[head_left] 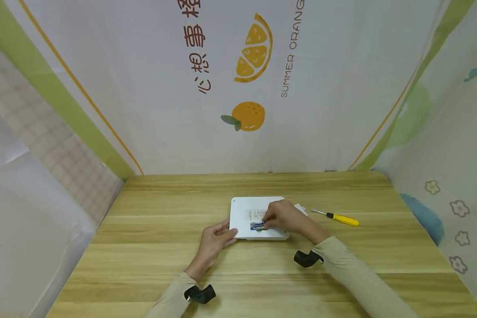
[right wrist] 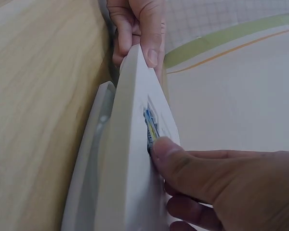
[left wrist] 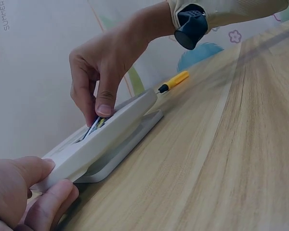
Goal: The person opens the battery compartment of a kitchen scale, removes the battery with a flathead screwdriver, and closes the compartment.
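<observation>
A flat white device (head_left: 239, 214) with rounded corners and a printed label lies tilted, compartment side up, over a thinner plate (left wrist: 130, 149). My left hand (head_left: 212, 242) pinches its near left corner, thumb on top and fingers beneath. Blue-and-yellow batteries (head_left: 256, 226) show in the small rectangular compartment in its face. My right hand (head_left: 285, 216) reaches over from the right, its thumb (right wrist: 166, 149) and a forefinger pinching a battery at the compartment. The fingers hide part of the opening.
A screwdriver (head_left: 343, 219) with a yellow and black handle lies on the wooden table (head_left: 159, 203) to the right. Beyond my right hand a small white piece (head_left: 300, 209) with a tab is partly hidden. A printed curtain (head_left: 175, 132) hangs behind the table.
</observation>
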A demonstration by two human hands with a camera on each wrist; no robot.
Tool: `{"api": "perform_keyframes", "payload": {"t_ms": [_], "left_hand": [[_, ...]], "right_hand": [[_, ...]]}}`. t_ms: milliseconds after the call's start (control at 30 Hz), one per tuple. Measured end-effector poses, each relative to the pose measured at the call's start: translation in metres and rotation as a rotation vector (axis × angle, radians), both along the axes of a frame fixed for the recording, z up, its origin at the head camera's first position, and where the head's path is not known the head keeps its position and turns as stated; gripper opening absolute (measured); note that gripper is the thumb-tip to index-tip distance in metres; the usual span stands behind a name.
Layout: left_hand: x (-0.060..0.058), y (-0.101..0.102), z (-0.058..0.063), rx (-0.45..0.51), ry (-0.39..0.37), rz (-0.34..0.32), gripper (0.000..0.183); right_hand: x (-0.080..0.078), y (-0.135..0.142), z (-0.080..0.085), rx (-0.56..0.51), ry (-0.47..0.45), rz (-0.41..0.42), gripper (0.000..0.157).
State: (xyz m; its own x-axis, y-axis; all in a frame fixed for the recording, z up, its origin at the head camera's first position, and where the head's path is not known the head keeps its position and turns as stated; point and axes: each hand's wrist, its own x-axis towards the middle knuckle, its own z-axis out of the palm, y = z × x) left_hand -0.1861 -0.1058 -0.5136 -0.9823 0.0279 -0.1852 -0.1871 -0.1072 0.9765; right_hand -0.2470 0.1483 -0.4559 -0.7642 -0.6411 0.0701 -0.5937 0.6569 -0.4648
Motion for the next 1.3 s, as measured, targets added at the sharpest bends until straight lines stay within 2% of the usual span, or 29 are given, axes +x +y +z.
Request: {"api": "perform_keyframes", "payload": {"t_ms": [167,433,700,967,1133,1300], "left_hand": [[-0.001,0.000,-0.001,0.001,-0.002,0.001,0.053],[0.000,0.001,0.000,-0.003,0.000,-0.001,0.053],[0.000,0.001,0.001,-0.006,-0.004,0.004,0.053],[0.004,0.000,0.001,0.012,-0.004,0.000,0.053],[0.004,0.000,0.000,0.018,0.004,-0.003,0.054],[0.003,0.001,0.001,0.010,0.002,-0.001,0.054]], "right_hand": [[0.001,-0.003,0.001,0.013,-0.003,-0.007,0.006],[-0.002,0.001,0.000,0.002,-0.010,-0.009,0.007],[-0.004,0.008,0.008,-0.043,0.048,-0.002,0.004],[0.008,0.048,0.012,-0.185,0.110,-0.155,0.006],[0.013,0.083,0.004,-0.243,0.142,-0.270,0.005],[0.015,0.107,-0.009,-0.244,0.184,-0.320,0.005]]}}
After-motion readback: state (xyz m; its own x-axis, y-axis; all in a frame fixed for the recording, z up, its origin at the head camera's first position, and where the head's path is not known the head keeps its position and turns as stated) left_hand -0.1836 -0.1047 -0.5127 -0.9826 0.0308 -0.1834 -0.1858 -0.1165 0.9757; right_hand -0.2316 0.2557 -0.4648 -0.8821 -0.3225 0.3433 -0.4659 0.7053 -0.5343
